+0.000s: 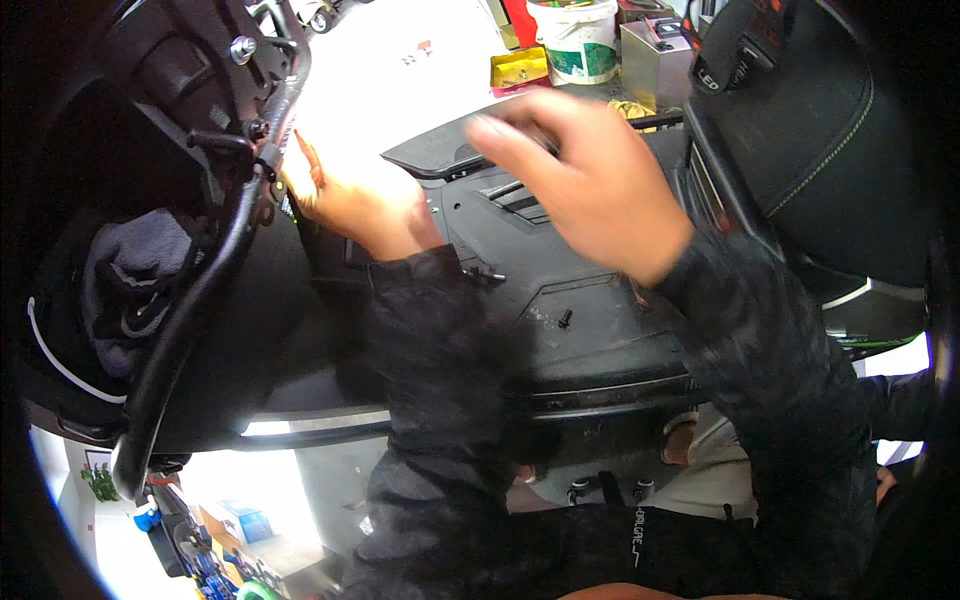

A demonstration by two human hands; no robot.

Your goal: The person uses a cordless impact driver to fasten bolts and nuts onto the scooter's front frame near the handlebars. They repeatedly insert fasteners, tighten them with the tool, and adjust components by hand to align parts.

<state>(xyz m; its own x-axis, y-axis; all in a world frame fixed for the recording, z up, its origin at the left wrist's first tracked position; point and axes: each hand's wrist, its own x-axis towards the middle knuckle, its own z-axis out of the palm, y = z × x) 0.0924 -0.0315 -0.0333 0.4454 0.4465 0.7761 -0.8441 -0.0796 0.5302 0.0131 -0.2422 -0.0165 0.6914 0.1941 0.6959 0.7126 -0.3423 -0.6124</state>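
Observation:
My left hand reaches up to the black tubular frame of a scooter-like vehicle, by a small bracket. Its fingers bunch together there, tips hidden behind the tube and washed out by glare. Over the black footboard hovers my right hand, blurred by motion, the thumb pointing left and the other fingers curled out of sight. On the footboard lies a small black bolt. Another small dark bolt-like part rests beside my left cuff. A silvery bolt head shows high on the frame.
A black seat rises at the right. Behind the footboard stand a white and green bucket, a yellow box and a metal box. A grey cloth lies within the front part at left.

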